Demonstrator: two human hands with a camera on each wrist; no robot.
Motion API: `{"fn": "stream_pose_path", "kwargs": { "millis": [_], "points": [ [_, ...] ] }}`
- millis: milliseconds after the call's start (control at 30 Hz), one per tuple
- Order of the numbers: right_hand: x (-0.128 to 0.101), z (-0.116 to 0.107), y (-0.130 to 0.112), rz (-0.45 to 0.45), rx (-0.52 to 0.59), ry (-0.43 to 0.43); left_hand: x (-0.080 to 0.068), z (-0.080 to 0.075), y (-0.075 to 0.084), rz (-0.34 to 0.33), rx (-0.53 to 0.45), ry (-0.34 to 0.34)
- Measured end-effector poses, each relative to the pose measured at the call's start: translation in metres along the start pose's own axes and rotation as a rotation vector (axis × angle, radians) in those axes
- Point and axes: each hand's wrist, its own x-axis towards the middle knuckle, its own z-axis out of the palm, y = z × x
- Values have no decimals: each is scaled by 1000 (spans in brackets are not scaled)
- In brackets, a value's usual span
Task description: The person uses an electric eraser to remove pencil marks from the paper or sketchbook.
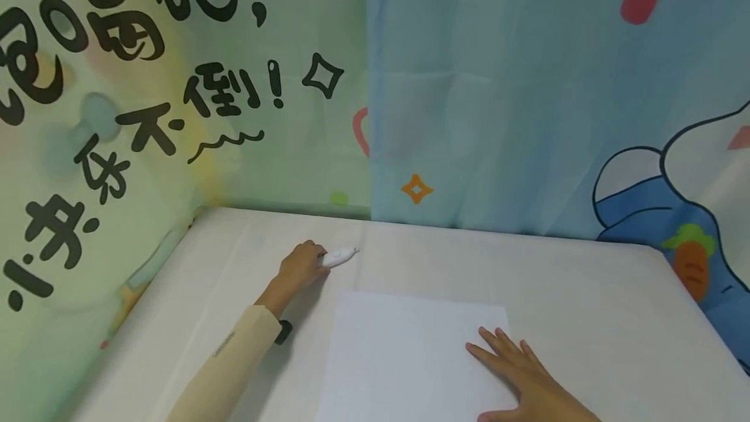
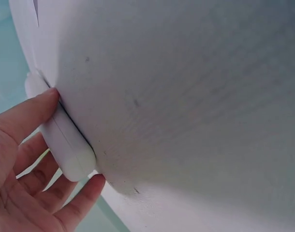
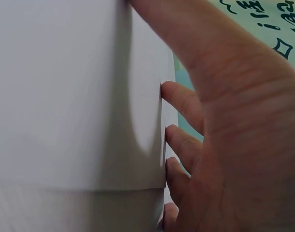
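Past your white desk, you see a green backdrop with black lettering beside a blue backdrop bearing a red heart, an orange star and a carrot.

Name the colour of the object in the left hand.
The object is white; the left wrist view shows it best.

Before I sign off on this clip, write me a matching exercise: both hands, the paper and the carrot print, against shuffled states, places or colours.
1. Left hand
2. Paper sheet
3. Right hand
4. Carrot print

A. Orange with a green top
B. Fingers spread at the sheet's right edge
C. Grips the white pen-shaped tool
D. Lies flat on the white tabletop

Pairs: 1-C, 2-D, 3-B, 4-A
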Motion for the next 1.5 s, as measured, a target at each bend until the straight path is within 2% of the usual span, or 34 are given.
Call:
{"fn": "stream_pose_path", "kwargs": {
  "millis": [333, 433, 600, 767, 900, 1100, 1233, 1400, 1500],
  "points": [
    [1, 7, 7, -75, -29, 49, -8, -2, -5, 6, 7, 17],
    [1, 8, 8, -78, -16, 46, -10, -4, -3, 0, -23, 34],
    [2, 8, 8, -20, 22, 24, -12, -7, -4, -7, -170, 83],
    [1, 7, 9, -29, 14, 35, -13, -7, -6, 13, -339, 131],
    [1, 7, 11, -32, 9, 41, -12, -6, -6, 30, -367, 154],
    [0, 9, 15, -49, 13, 53, -13, -6, -5, 26, -395, 154],
    [0, 9, 17, -58, 0, 60, -16, -5, -5, 24, -462, 205],
    [2, 10, 16, -64, -14, 54, -19, -5, -4, -26, -604, 290],
    [2, 10, 16, -84, -42, 64, -20, -8, -1, -49, -740, 308]
  ]
}}
